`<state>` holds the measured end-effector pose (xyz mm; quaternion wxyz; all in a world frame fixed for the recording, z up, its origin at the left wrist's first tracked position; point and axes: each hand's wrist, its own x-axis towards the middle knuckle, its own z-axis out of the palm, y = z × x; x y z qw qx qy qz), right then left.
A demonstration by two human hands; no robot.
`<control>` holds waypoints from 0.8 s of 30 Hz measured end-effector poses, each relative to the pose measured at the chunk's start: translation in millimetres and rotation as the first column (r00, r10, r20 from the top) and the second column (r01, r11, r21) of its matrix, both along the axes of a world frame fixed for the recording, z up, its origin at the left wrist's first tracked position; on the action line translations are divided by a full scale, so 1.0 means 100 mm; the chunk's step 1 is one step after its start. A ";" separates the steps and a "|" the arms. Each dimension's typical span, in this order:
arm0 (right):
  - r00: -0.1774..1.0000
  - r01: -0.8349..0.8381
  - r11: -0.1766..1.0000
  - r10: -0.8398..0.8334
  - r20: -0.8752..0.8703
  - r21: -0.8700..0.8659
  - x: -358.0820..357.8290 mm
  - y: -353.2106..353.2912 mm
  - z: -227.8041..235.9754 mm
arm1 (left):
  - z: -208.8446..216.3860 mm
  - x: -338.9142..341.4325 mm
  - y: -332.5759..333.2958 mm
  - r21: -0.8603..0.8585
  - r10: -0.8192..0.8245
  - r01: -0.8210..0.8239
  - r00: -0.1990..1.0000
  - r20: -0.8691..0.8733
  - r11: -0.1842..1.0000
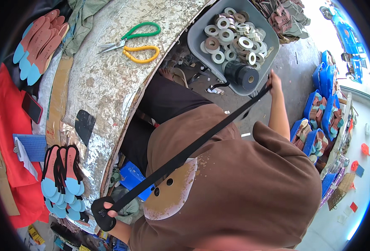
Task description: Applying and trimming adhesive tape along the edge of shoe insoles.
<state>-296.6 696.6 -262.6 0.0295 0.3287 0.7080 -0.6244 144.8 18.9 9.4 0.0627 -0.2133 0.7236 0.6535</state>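
Observation:
A long black strap (181,157) runs taut across the front of my brown shirt, stretched between both hands. At the lower left, my left hand (104,213), in a black fingerless glove, is closed on one end with the thumb pressed over it. My right hand (273,83) pinches the other end at the upper right, beside a grey bin (192,42). Several tape rolls (224,35) and a large black roll (247,77) lie in that bin. Stacked sandals with black straps (63,180) are on the worktable near my left hand.
Scissors with green and yellow handles (137,45) lie open on the worn worktable (105,79). Pink and blue insoles (38,46), a phone (32,108) and a blue clipboard (30,146) are at the left. Blue crates (312,104) of shoe parts stand on the right.

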 end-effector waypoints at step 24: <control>0.249 -0.363 0.513 0.858 -0.450 0.778 -1.07 -3.20 1.73 | -0.47 -0.57 0.58 -0.283 -0.038 0.001 0.991 -0.128 0.959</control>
